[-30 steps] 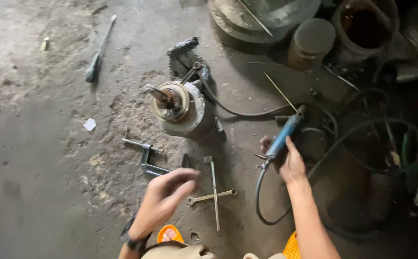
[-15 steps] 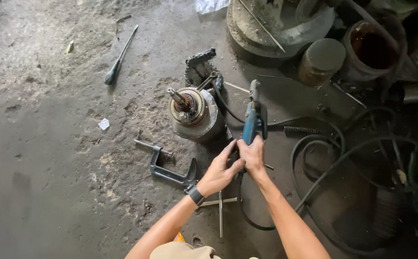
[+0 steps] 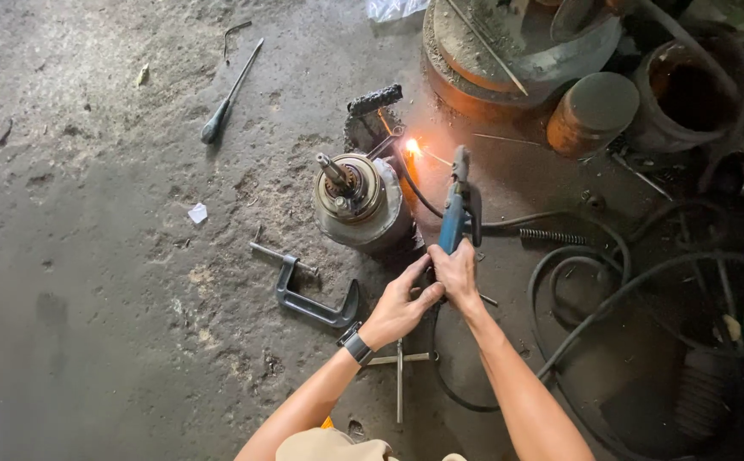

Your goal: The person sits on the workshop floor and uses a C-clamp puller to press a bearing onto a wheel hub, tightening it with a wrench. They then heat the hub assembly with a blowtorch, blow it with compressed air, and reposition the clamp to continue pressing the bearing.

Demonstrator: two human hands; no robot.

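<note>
Both my hands are wrapped round the blue welding holder: my right hand grips its lower end with fingers clenched about the handle, and my left hand — a dark watch on its wrist — closes in beside it, fingers curled against the right hand and the base of the holder. The holder stands nearly upright, its tip pointing away from me, and a bright orange spark burns just beyond it, beside the round metal motor housing that sits on the concrete floor with its shaft tilted up. A black cable loops away from the holder to my right. Near my left wrist lies a grey C-clamp — just beside the housing — and a cross-shaped metal piece rests under my forearms. A screwdriver lies well apart, further up the floor.
</note>
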